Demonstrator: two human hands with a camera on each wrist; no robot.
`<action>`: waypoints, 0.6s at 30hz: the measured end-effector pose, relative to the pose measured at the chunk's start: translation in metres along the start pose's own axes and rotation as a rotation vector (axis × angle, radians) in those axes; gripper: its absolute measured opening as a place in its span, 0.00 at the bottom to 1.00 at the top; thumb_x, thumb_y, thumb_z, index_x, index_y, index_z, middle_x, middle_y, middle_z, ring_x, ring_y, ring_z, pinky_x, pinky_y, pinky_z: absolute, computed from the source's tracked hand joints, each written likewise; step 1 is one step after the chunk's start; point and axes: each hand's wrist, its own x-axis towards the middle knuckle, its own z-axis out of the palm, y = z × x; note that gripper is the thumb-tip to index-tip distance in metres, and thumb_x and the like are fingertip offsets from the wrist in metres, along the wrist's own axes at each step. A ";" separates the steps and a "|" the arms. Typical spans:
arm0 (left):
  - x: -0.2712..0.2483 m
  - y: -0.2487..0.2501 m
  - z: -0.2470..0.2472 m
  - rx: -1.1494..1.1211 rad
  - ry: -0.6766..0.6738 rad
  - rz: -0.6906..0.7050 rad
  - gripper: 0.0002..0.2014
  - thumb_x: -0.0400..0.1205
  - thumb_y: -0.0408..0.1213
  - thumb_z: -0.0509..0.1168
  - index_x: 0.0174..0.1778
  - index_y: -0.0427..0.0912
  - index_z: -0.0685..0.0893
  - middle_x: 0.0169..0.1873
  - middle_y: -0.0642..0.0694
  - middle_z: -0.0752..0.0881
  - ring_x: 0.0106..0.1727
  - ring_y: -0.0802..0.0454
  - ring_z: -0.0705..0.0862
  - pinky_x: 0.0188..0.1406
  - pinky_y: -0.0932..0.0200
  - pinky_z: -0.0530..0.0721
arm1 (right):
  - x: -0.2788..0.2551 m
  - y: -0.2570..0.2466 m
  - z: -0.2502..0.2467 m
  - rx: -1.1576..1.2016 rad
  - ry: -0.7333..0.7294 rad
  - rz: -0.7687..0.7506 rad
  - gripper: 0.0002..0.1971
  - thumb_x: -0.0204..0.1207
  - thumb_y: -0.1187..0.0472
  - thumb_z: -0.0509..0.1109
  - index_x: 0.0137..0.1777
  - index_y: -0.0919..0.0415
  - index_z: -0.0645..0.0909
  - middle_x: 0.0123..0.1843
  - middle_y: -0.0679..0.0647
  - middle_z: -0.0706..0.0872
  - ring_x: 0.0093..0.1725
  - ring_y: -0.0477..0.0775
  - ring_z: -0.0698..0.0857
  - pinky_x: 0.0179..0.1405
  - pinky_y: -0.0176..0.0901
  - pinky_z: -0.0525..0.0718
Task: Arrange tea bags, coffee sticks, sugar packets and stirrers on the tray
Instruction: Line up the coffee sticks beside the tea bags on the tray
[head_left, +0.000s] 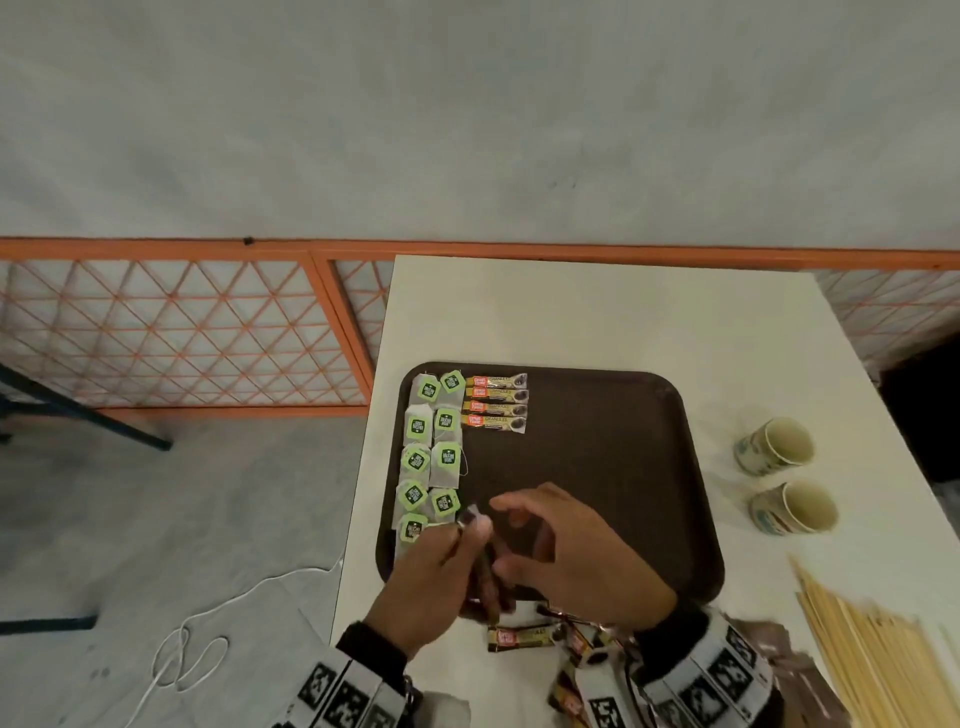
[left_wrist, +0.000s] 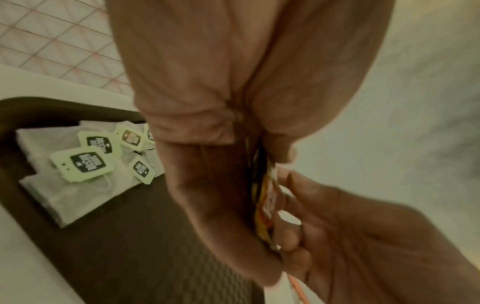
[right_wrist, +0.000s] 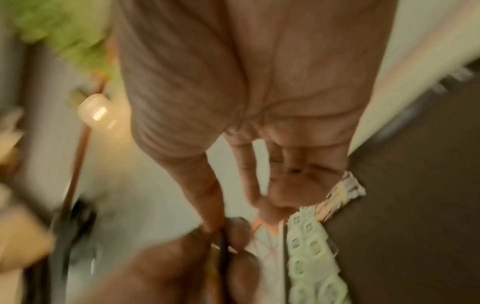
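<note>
A brown tray (head_left: 597, 467) lies on the white table. Tea bags (head_left: 431, 457) with green tags fill two columns along its left side, and a few coffee sticks (head_left: 496, 402) lie in a row at its far end. Over the tray's near left part my left hand (head_left: 475, 530) grips a small bunch of coffee sticks (head_left: 485, 574), seen edge-on in the left wrist view (left_wrist: 266, 201). My right hand (head_left: 511, 540) meets them from the right, its thumb and fingertips pinching a stick in the bunch.
Loose coffee sticks (head_left: 524, 636) lie on the table below the tray's near edge. Brown packets (head_left: 774, 642) and a pile of wooden stirrers (head_left: 872, 654) lie at the near right. Two paper cups (head_left: 774, 447) (head_left: 795, 509) lie on their sides right of the tray.
</note>
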 end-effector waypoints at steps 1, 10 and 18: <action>0.000 0.003 0.000 0.063 -0.080 -0.035 0.20 0.91 0.43 0.52 0.45 0.35 0.83 0.35 0.37 0.89 0.34 0.41 0.89 0.33 0.52 0.90 | -0.001 0.002 -0.001 0.088 -0.006 -0.003 0.21 0.74 0.46 0.75 0.67 0.43 0.80 0.54 0.41 0.82 0.48 0.40 0.84 0.50 0.31 0.82; 0.009 0.001 -0.017 0.380 -0.205 -0.037 0.06 0.82 0.43 0.70 0.45 0.44 0.86 0.33 0.48 0.88 0.32 0.57 0.87 0.33 0.65 0.83 | 0.008 0.014 -0.002 0.418 -0.005 0.063 0.04 0.79 0.61 0.74 0.48 0.58 0.89 0.38 0.51 0.91 0.32 0.47 0.86 0.33 0.36 0.83; 0.027 -0.017 -0.056 0.283 0.227 -0.022 0.11 0.82 0.40 0.69 0.39 0.36 0.85 0.31 0.38 0.89 0.25 0.54 0.84 0.24 0.69 0.78 | 0.080 0.073 0.000 0.617 0.385 0.476 0.05 0.81 0.66 0.70 0.46 0.63 0.86 0.37 0.59 0.88 0.28 0.45 0.83 0.27 0.32 0.80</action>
